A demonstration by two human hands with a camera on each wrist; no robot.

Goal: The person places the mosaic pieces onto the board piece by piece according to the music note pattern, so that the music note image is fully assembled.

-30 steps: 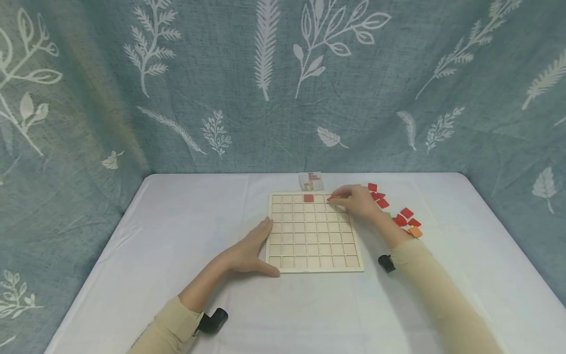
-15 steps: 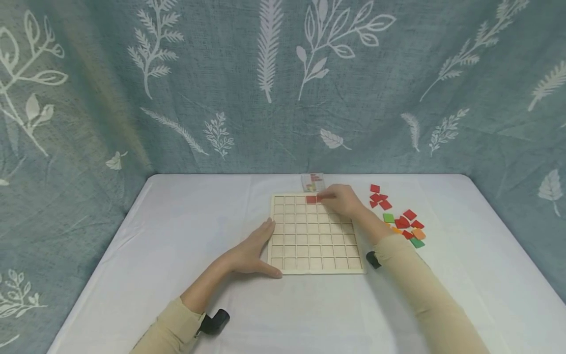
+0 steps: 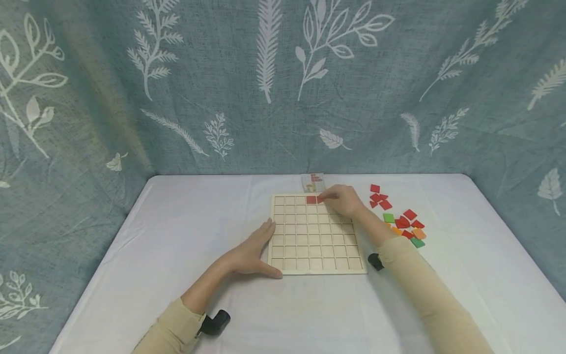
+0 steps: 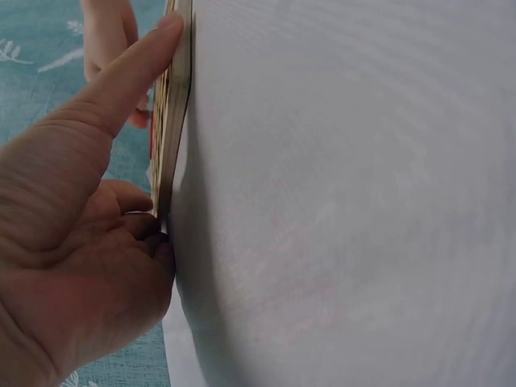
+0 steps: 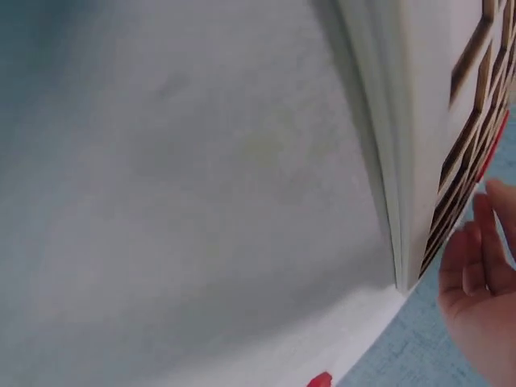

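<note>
A pale wooden grid board lies on the table, one red square tile set in its far row. My right hand pinches a second red tile at the cell just right of that one. Its fingertips partly cover the held tile. In the right wrist view the right hand is at the board's far end. Along the board's left edge rests my left hand, fingers extended and thumb at the near-left corner. The left wrist view shows the left thumb stretched against the board's side.
Right of the board lie loose red tiles, a light green tile, an orange tile and a dark green tile. A small printed card sits behind the board. A patterned curtain hangs beyond the white table.
My right hand has moved left along the far row with its red tile, up beside the placed tile. The loose tiles have come into fuller view. My left hand stays at the board.
</note>
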